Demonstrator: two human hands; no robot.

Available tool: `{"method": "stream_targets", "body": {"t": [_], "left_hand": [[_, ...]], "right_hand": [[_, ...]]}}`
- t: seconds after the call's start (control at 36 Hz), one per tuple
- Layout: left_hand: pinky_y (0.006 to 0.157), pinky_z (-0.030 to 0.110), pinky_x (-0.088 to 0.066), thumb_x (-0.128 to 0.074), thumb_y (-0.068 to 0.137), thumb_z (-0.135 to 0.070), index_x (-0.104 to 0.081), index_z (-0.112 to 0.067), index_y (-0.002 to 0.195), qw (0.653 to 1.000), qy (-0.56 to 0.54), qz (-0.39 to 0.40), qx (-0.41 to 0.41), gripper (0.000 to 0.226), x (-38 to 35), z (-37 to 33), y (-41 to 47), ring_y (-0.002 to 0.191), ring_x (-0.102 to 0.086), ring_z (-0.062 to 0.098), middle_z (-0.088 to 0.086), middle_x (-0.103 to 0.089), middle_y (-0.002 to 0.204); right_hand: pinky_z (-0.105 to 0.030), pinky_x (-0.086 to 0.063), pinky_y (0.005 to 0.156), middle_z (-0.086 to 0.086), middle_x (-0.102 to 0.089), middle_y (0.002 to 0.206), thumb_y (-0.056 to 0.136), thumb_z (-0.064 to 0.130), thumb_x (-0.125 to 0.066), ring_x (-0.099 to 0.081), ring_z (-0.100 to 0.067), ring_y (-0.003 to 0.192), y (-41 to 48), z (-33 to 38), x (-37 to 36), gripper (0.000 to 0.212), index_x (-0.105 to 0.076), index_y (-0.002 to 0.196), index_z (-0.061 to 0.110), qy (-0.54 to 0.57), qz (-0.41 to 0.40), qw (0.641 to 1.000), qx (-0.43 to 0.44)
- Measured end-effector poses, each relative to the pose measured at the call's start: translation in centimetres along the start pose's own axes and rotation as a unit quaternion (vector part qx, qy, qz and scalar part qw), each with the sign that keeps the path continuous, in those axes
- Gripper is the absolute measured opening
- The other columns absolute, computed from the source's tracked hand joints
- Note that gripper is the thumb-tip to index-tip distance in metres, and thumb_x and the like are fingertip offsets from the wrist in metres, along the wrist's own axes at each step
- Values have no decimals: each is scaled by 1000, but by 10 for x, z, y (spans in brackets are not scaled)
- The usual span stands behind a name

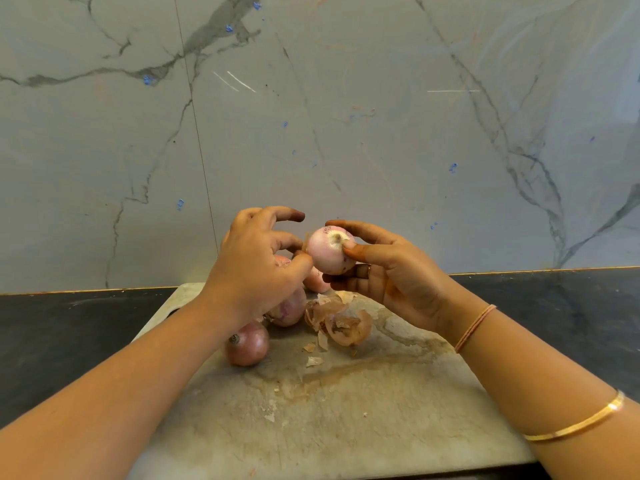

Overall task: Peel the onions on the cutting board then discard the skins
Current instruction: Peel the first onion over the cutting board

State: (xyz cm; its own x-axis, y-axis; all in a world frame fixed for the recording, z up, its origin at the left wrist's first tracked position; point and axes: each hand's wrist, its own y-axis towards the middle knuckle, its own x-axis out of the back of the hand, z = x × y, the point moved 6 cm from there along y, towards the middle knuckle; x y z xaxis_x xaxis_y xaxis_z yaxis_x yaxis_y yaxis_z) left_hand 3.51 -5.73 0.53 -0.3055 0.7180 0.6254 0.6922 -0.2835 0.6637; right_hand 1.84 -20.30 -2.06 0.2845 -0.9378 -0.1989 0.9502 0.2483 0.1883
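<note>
My right hand (388,275) holds a mostly peeled pale pink onion (327,249) in the air above the back of the worn cutting board (346,410), thumb on its top. My left hand (258,268) pinches a strip of brown skin (306,242) at the onion's left side with thumb and finger. Below, on the board, lie an unpeeled onion (247,344), a second onion (289,310) partly under my left hand, and another one (317,282) behind. A heap of loose brown skins (341,323) sits just right of them.
The board lies on a dark counter (69,334) against a grey marbled wall (346,133). Small skin flakes (313,360) are scattered on the stained middle of the board. I wear bangles on my right forearm (575,424).
</note>
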Motion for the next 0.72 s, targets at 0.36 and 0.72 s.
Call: {"method": "stream_targets", "body": {"t": [0.36, 0.72], "left_hand": [[92, 27, -19, -46, 73, -47, -67, -29, 73, 999, 32, -29, 33, 28, 0, 9, 3, 118, -24, 1, -20, -50, 125], [99, 35, -23, -59, 82, -29, -55, -35, 66, 992, 108, -2, 62, 18, 3, 10, 2, 124, -26, 13, -17, -51, 129]], "right_hand": [[-28, -58, 68, -20, -61, 117, 97, 9, -46, -68, -24, 77, 1, -3, 2, 29, -59, 123, 13, 35, -6, 999, -26], [-23, -49, 58, -16, -59, 95, 71, 15, -63, -54, -14, 66, 0, 0, 8, 48, -57, 117, 4, 117, -30, 992, -34]]}}
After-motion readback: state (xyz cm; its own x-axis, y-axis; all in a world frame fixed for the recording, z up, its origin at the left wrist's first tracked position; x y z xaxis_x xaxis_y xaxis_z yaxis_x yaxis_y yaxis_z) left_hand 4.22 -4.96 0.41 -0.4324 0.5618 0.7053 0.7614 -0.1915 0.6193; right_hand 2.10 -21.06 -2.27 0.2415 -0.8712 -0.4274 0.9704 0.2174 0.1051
